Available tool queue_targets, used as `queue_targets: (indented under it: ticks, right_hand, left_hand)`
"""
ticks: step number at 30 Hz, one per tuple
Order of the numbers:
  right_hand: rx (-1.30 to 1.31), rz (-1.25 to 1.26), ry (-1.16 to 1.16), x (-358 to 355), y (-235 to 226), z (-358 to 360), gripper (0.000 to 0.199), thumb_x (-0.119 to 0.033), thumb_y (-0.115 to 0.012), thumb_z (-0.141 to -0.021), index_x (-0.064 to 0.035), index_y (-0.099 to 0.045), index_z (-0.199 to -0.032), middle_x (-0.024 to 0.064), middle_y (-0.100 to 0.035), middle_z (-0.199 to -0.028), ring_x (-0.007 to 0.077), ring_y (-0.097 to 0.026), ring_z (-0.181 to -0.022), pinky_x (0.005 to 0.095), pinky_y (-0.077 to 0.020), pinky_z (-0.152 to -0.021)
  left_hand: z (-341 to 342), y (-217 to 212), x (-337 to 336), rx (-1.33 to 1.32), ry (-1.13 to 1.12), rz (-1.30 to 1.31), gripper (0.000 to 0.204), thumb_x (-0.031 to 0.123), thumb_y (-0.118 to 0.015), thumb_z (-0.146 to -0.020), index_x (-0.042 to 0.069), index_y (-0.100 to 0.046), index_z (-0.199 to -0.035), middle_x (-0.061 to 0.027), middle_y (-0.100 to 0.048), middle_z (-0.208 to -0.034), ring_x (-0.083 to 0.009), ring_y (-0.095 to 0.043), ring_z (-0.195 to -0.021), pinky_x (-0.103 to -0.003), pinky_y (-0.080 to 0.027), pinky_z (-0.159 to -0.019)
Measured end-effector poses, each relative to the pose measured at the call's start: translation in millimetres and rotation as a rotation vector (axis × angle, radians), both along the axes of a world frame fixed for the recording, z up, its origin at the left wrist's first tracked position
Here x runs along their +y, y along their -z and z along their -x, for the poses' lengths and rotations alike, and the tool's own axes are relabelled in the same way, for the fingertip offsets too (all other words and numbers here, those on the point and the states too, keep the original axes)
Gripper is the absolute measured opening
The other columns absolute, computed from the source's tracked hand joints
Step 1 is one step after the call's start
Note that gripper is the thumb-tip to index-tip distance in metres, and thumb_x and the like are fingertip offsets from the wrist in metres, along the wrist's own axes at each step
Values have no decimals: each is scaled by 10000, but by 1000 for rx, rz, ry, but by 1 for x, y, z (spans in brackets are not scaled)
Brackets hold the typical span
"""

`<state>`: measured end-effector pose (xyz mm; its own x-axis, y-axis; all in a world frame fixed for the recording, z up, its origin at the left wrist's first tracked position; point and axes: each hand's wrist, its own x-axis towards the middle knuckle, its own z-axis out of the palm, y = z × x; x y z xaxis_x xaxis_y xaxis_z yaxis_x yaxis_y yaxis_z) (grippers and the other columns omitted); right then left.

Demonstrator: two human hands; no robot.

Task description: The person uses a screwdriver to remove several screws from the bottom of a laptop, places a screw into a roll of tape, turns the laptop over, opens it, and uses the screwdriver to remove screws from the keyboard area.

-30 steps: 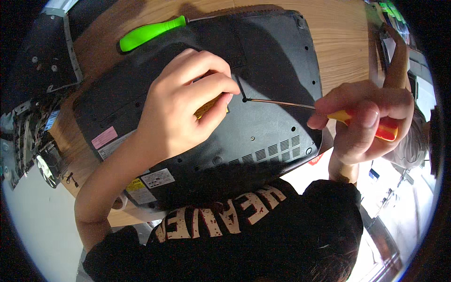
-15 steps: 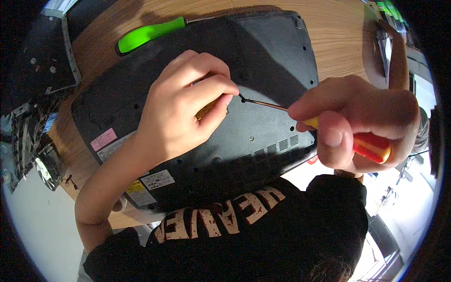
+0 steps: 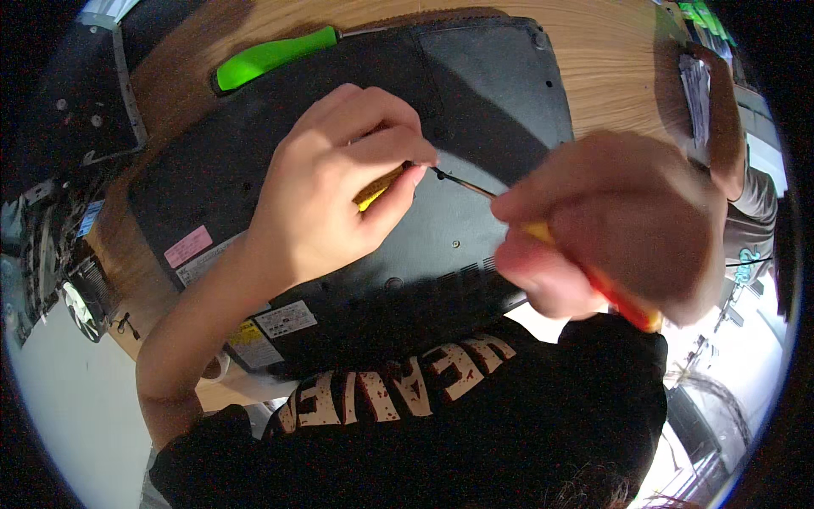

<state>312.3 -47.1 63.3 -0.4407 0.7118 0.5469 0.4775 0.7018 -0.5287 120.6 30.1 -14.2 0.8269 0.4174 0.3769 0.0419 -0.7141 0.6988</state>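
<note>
A dark laptop [image 3: 465,222] lies upside down on the table, its vented base facing up. Over its middle is my left hand [image 3: 326,191], thumb and index finger pinched together. A yellow piece [image 3: 370,202] shows in that hand, mostly covered by the fingers, so its kind is unclear. My right hand [image 3: 623,229], smeared by motion, is closed round a screwdriver [image 3: 471,186] with a red and yellow handle. The thin shaft points left, its dark tip close beside my left fingertips. Whether the tip touches what the left hand pinches, I cannot tell.
A green-handled screwdriver [image 3: 278,58] lies along the laptop's far edge. At the left are a black panel [image 3: 72,89] and a cooling fan [image 3: 81,307]. Another person's arm [image 3: 723,127] is at the far right, beside some papers [image 3: 695,93].
My right hand has moved left, turning the screwdriver's handle lower. My left fingertips have shifted slightly right toward the tip, and more of the yellow piece shows.
</note>
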Motion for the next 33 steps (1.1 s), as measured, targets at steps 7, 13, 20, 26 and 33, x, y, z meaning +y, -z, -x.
queue_targets:
  ticks: [7,13,20,26,33]
  right_hand:
    - [21,64,325,6,-13,27,440,-278,-916,-522,-60,-551,-633,22,-564,-603,113,-548,-508,203,-366,-448]
    - [2,235,274,-9,-37,13,404,-177,-825,-676,-28,-586,-966,90,-603,-919,123,-608,-695,236,-470,-564]
    - [-299,-67,572,-32,-73,46,195,-97,-781,-689,-12,-640,-792,87,-598,-702,215,-598,-651,313,-456,-574]
    - [-463,-85,652,-35,-69,53,457,-336,-807,-695,-34,-485,-578,89,-445,-500,236,-460,-421,325,-364,-426]
    - [-430,-34,386,-37,-96,46,188,-160,-729,-767,-10,-641,-839,107,-620,-691,241,-616,-620,331,-466,-513]
  left_hand:
    - [0,-11,-9,-88,-10,394,200,70,-743,-654,56,-668,-839,-83,-656,-823,-260,-646,-773,-335,-516,-674]
    - [-2,-25,-2,-155,63,92,111,108,-688,-758,8,-666,-799,-118,-669,-780,-283,-656,-711,-345,-523,-637]
    - [-1,-20,0,-119,189,-6,110,85,-656,-810,10,-689,-883,-119,-690,-866,-270,-670,-809,-331,-520,-759]
    - [5,-26,-17,-198,95,141,164,107,-718,-773,8,-683,-899,-127,-689,-813,-182,-679,-694,-282,-530,-638]
    - [9,-29,-12,-26,137,242,188,40,-621,-848,-25,-669,-1018,-107,-711,-885,-146,-687,-804,-268,-539,-753]
